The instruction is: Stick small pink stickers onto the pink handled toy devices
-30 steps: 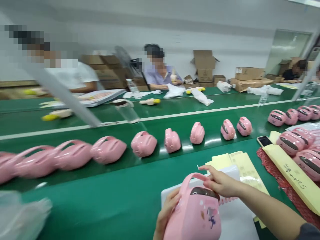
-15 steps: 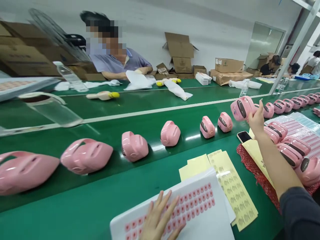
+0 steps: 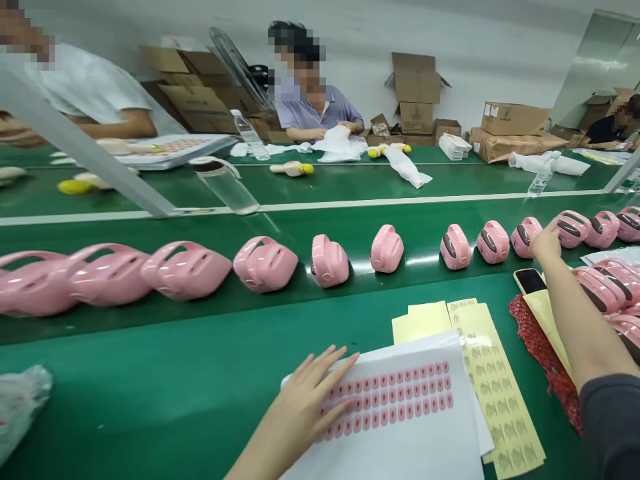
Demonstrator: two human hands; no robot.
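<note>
My left hand (image 3: 313, 400) lies open on a white sheet (image 3: 410, 447) with rows of small pink-and-red stickers (image 3: 393, 397). Its fingers are spread over the left end of the rows. My right hand (image 3: 547, 245) reaches out to a pink handled appliance (image 3: 525, 239) with a dark window, which stands in the line on the green belt. The hand grips its right side, with the index finger sticking up; the other fingers are partly hidden. Beside the sticker sheet lie yellow sheets (image 3: 500, 387) with grey printed labels.
Similar pink appliances (image 3: 267, 263) stand along the belt to both sides. More lie at the right, near a phone (image 3: 529, 281) and red padding (image 3: 533, 340). A plastic bag (image 3: 23, 407) is at the left. Co-workers (image 3: 317, 110) sit across the belt, near bottles (image 3: 249, 133) and cartons.
My right hand has lowered the pink appliance from the air onto the belt, into the line. My left hand stays on the sticker sheet. The view has swung left.
</note>
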